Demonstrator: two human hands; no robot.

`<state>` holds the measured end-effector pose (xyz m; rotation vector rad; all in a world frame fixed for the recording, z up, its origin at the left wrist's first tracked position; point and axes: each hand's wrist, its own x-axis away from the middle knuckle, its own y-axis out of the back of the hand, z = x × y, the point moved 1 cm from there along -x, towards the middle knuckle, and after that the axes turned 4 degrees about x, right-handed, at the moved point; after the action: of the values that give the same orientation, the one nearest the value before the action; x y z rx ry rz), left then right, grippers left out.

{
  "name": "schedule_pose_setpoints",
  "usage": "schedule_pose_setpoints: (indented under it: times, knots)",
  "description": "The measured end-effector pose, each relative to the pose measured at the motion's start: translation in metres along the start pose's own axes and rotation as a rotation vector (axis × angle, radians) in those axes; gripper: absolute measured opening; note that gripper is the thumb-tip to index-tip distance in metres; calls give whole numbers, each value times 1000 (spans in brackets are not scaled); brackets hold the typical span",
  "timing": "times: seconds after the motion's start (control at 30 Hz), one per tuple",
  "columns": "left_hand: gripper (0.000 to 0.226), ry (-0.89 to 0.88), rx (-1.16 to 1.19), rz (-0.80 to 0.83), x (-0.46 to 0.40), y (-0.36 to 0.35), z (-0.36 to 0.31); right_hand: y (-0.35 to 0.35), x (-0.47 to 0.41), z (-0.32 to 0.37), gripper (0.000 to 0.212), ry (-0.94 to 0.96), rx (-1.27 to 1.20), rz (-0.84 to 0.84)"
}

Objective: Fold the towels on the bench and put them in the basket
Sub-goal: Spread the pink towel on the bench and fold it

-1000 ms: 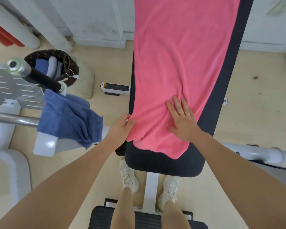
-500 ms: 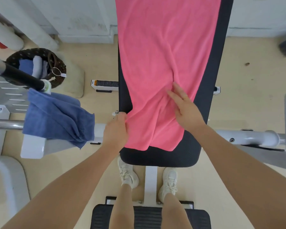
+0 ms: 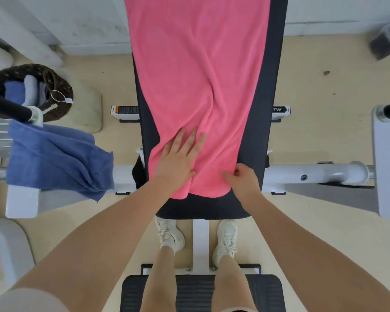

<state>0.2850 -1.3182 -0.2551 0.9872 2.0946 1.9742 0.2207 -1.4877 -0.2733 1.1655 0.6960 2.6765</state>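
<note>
While the pink towel [image 3: 196, 86] lies flat on the bench [image 3: 266, 131]:
Long way: it runs straight away from the person, short end nearest.
Left hand [image 3: 178, 157]: open, pressing flat on the near part.
Right hand [image 3: 243, 179]: pinching the near right edge, closest to that corner.
Basket [image 3: 61, 86]: on the floor, far left.
Blue towel [image 3: 54, 158]: hanging on a bar at the left.

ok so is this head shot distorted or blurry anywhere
Head view: wide-angle bend bows the bench edges and floor outward; light is soft and even; pink towel is sharp, while the basket and dark object at upper right smear near the corners.
</note>
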Motion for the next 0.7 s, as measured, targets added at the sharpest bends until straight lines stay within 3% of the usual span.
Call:
schedule_pose_setpoints:
  times: [0.07, 0.17, 0.23, 0.27, 0.37, 0.53, 0.6, 0.7]
  knots:
    - [116, 16, -14, 16, 0, 2, 3, 7, 2, 0, 8, 31, 67, 19]
    - [123, 30, -44, 9, 1, 1, 7, 26, 0, -11, 20, -8, 196, 5]
    - [124, 56, -53, 17, 1, 1, 12, 39, -5, -20, 10, -68, 338, 23]
    - [122, 57, -63, 24, 1, 2, 15, 43, -6, -21, 4, -96, 423, 57]
    - [108, 36, -93, 26, 3, 9, 18, 47, -6, -14, 17, -137, 597, 87]
    - [51, 12, 129, -108, -3, 48, 25, 45, 1, 51, 43, 146, 563, -203]
    - [40, -17, 175, -177, -10, 69, 34, 46, -3, 84, 50, 275, 538, -250]
    - [45, 30, 297, -236, -28, 98, 56, 56, -17, 136, 55, 366, 491, -300]
